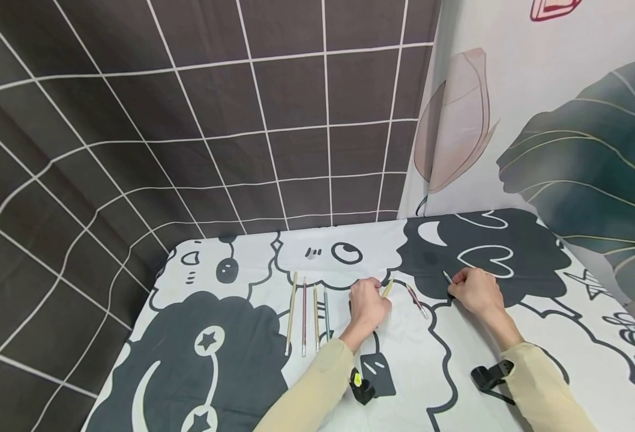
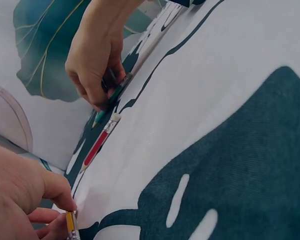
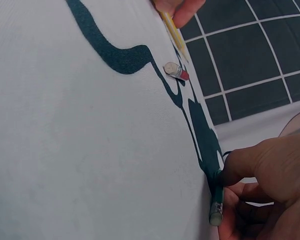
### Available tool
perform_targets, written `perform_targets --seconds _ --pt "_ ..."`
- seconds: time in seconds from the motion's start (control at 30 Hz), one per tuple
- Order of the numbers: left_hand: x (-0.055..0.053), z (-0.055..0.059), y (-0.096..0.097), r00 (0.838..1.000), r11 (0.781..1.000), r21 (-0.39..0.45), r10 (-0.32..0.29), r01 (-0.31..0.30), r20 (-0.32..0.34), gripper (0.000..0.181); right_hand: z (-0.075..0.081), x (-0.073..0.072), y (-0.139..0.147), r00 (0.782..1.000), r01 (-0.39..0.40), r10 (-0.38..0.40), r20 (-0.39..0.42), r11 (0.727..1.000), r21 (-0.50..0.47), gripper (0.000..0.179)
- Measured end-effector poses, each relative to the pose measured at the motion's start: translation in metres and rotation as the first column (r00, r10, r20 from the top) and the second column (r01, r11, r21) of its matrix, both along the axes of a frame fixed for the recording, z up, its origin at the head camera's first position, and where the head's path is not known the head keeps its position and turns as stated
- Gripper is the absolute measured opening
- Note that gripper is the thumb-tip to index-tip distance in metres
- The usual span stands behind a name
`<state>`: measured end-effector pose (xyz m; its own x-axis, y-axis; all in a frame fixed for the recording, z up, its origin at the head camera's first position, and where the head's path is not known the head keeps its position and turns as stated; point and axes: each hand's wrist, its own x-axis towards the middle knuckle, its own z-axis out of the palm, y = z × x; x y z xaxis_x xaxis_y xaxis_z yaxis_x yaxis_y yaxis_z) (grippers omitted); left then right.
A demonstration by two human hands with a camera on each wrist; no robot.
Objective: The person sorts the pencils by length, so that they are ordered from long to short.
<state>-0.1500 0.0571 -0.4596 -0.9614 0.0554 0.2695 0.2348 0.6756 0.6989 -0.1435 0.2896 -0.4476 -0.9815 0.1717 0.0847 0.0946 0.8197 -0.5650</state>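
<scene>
My left hand (image 1: 368, 303) pinches a yellow pencil (image 3: 175, 32) between thumb and fingers, low over the cloth; its metal eraser end (image 2: 71, 227) shows in the left wrist view. Farther right, my right hand (image 1: 478, 292) grips a green pencil (image 3: 217, 200) with a pale eraser, and the fingers hide part of its shaft. Between the two hands a red pencil (image 1: 417, 301) lies slanted on the cloth, its eraser end towards me. To the left of my left hand, several pencils lie side by side: yellow (image 1: 291, 315), red (image 1: 304, 321), yellow (image 1: 316, 318) and green (image 1: 326, 313).
A white cloth (image 1: 404, 366) with dark cartoon prints covers the table. Behind it hangs a dark curtain (image 1: 296, 156) with a white grid; a pale leaf-print curtain (image 1: 469, 198) hangs at the right. Each wrist wears a black camera mount, such as the right one (image 1: 490, 377).
</scene>
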Motion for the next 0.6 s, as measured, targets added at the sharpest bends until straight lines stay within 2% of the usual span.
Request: perform_targets --seconds 0.2,0.4,0.6 --pt "0.0 0.001 -0.003 0.999 0.996 0.087 -0.003 -0.002 0.054 0.02 0.0 0.0 0.0 1.0 0.0 0.0 0.004 1.0 -0.005 0.008" --pt "0.002 0.007 -0.005 0.993 0.983 0.183 0.006 -0.028 0.118 0.02 0.0 0.001 0.0 1.0 -0.003 0.003 0.0 1.0 -0.016 0.009" --pt "0.002 0.014 -0.007 0.978 0.968 0.245 -0.002 -0.05 0.207 0.019 0.003 0.002 -0.001 0.999 -0.03 0.029 -0.021 0.998 -0.053 0.011"
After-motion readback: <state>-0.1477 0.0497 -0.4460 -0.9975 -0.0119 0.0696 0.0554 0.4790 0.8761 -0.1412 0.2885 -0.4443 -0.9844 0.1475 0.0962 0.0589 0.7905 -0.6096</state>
